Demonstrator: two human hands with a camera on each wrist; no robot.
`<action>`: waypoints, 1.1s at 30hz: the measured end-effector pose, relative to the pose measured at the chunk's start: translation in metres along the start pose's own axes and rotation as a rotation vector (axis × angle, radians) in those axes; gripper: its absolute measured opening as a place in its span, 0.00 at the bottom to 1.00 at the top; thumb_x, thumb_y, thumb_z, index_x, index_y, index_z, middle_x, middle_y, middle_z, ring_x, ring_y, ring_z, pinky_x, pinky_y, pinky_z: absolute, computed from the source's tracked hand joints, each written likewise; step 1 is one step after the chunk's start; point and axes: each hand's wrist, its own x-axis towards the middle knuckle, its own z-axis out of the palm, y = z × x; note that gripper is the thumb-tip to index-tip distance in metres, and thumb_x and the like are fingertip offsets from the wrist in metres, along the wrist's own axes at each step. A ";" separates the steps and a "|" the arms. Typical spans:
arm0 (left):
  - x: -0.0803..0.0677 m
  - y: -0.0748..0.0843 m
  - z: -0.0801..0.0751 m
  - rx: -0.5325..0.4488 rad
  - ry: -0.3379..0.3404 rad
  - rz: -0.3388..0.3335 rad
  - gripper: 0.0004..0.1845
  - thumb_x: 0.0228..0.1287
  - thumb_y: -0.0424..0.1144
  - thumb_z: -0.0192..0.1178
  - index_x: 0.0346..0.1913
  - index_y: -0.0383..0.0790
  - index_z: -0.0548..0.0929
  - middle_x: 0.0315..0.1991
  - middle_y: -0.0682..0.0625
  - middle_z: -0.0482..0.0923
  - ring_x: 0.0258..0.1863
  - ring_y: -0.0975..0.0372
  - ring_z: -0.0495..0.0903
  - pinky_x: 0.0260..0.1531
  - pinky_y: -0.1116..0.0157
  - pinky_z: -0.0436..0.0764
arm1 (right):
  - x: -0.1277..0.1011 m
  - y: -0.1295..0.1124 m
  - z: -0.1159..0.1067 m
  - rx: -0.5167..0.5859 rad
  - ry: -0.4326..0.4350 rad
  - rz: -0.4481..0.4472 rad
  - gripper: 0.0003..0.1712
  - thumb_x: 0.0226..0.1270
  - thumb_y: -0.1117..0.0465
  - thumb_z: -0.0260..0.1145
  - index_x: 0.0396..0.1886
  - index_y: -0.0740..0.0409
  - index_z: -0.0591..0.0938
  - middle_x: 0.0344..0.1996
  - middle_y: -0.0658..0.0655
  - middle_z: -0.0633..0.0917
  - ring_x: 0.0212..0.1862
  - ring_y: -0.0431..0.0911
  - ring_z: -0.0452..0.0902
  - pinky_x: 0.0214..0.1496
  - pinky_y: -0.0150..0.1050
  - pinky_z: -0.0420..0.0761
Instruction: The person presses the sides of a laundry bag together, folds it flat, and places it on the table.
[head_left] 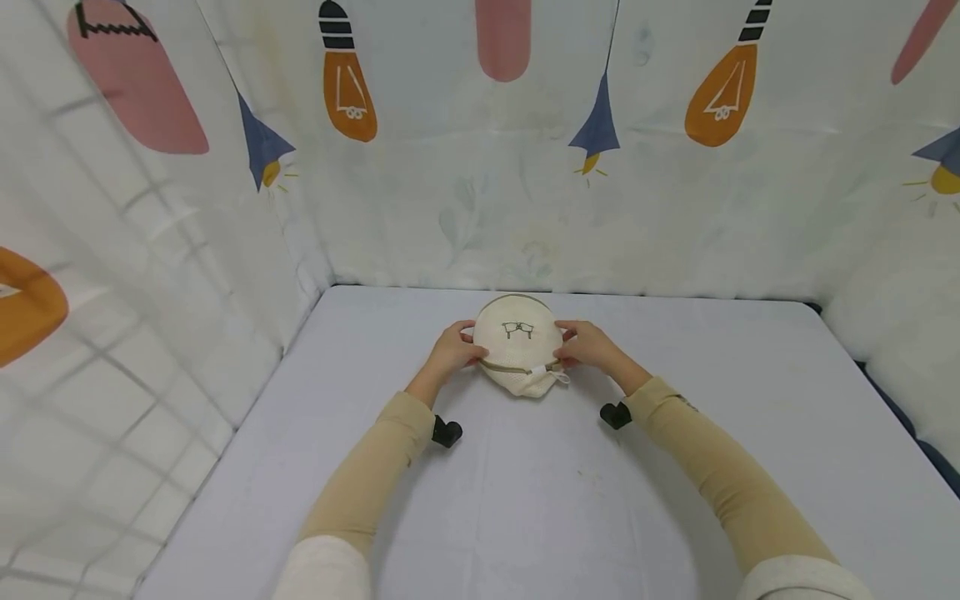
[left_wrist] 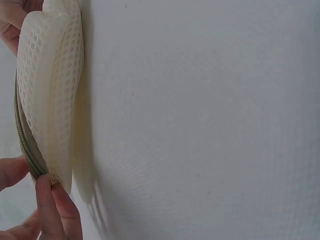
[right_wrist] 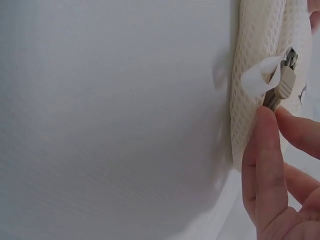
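A round cream mesh pouch (head_left: 517, 337) with a tan zipper and a small drawn emblem lies at the middle of the pale table (head_left: 525, 500). My left hand (head_left: 456, 350) pinches its left edge; in the left wrist view the fingertips (left_wrist: 52, 200) close on the end of the zipper (left_wrist: 25, 145) beside the mesh pouch (left_wrist: 50, 95). My right hand (head_left: 581, 346) holds the right edge. In the right wrist view its fingertips (right_wrist: 265, 150) sit just under the zipper pull (right_wrist: 284, 82) and its white loop, against the pouch (right_wrist: 260, 35).
Printed fabric walls (head_left: 480, 167) with light-bulb and rocket shapes close the table in at the back, left and right. Black wrist-camera mounts (head_left: 447, 432) (head_left: 615, 414) hang under both tan sleeves. Bare tabletop spreads around the pouch on all sides.
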 end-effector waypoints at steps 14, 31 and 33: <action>0.000 0.001 0.004 0.116 0.020 -0.005 0.39 0.62 0.24 0.68 0.76 0.33 0.66 0.53 0.35 0.77 0.37 0.57 0.79 0.39 0.67 0.81 | 0.003 0.003 0.001 -0.163 0.012 -0.017 0.42 0.68 0.67 0.70 0.78 0.66 0.63 0.62 0.72 0.76 0.28 0.38 0.81 0.34 0.30 0.81; 0.007 0.005 -0.002 0.112 -0.027 -0.035 0.38 0.62 0.25 0.69 0.75 0.32 0.69 0.60 0.33 0.75 0.38 0.59 0.79 0.41 0.68 0.84 | 0.004 -0.001 -0.006 -0.163 -0.018 0.013 0.42 0.67 0.66 0.72 0.76 0.66 0.65 0.59 0.70 0.79 0.29 0.41 0.81 0.37 0.34 0.82; 0.008 0.004 -0.004 0.137 -0.037 -0.023 0.38 0.63 0.27 0.69 0.75 0.32 0.68 0.63 0.33 0.73 0.42 0.56 0.80 0.44 0.66 0.84 | 0.003 -0.002 -0.005 -0.160 -0.016 -0.002 0.42 0.67 0.66 0.72 0.77 0.66 0.64 0.59 0.70 0.80 0.30 0.41 0.80 0.37 0.33 0.81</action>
